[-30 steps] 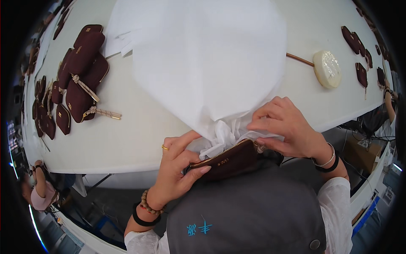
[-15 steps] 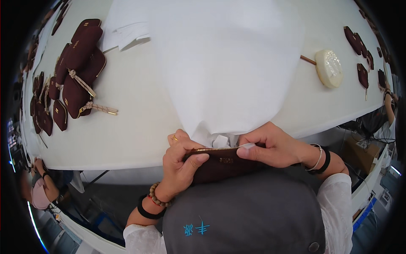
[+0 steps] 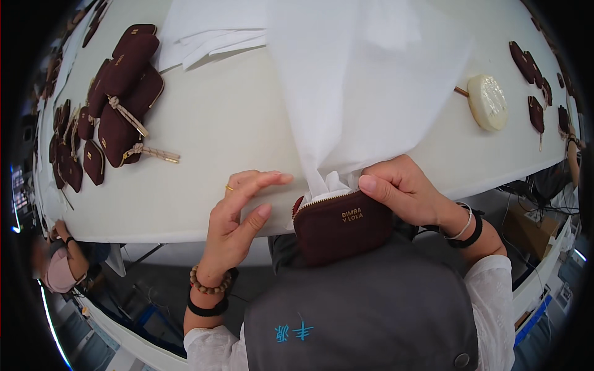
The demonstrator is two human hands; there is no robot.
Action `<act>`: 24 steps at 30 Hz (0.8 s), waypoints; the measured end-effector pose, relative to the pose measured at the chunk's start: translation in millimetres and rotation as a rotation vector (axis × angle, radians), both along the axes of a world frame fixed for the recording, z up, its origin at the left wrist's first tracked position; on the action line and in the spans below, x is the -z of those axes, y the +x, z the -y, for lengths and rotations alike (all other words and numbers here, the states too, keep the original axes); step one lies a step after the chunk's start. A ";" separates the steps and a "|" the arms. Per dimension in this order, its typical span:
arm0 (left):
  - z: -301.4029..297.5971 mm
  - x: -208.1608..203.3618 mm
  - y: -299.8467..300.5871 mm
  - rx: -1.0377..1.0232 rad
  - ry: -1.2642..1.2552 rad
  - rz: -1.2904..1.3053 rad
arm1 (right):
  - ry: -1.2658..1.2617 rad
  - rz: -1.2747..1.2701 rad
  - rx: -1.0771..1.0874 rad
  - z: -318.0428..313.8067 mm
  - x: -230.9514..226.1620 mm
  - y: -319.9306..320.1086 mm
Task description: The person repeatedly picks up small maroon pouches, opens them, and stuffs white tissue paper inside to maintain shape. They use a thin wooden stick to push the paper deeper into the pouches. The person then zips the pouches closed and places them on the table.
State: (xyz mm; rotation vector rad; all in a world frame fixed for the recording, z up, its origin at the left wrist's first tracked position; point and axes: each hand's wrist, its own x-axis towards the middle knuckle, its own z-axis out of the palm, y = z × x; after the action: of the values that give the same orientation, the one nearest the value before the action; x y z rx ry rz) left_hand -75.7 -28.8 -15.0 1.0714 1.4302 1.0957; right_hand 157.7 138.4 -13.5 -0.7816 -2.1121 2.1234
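Note:
A small dark maroon zip pouch (image 3: pixel 339 230) with gold lettering is held upright at the table's near edge, against my grey apron. Its brass zip is open along the top. White tissue paper (image 3: pixel 377 99) is partly stuffed into the mouth, and the rest of the large sheet spreads over the table beyond. My right hand (image 3: pixel 405 193) grips the pouch's right upper corner, thumb in front, fingers behind. To the left of the pouch, my left hand (image 3: pixel 241 213) is apart from it, empty, thumb and fingers spread.
At the left lies a heap of maroon pouches (image 3: pixel 127 86) with cord pulls. Folded white sheets (image 3: pixel 216 43) rest at the back. A round cream object (image 3: pixel 487 102) with a brown stick sits at right, near more pouches (image 3: pixel 536 114). Another person's arm (image 3: pixel 67 256) shows at far left.
My left hand has let go of the pouch and moved left, its fingers opening. The pouch now shows its whole front. The tissue sheet has narrowed and shifted right near the opening.

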 end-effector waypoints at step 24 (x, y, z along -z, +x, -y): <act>-40.7 4.6 -3.1 0.125 0.495 -0.885 | 0.514 -0.076 -0.017 10.5 0.6 3.0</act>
State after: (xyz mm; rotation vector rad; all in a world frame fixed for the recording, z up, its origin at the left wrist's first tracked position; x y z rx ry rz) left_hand -78.8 11.9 -19.6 2.1546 1.7466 0.9352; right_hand 160.7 127.8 -14.1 -0.6086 -2.4590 1.4707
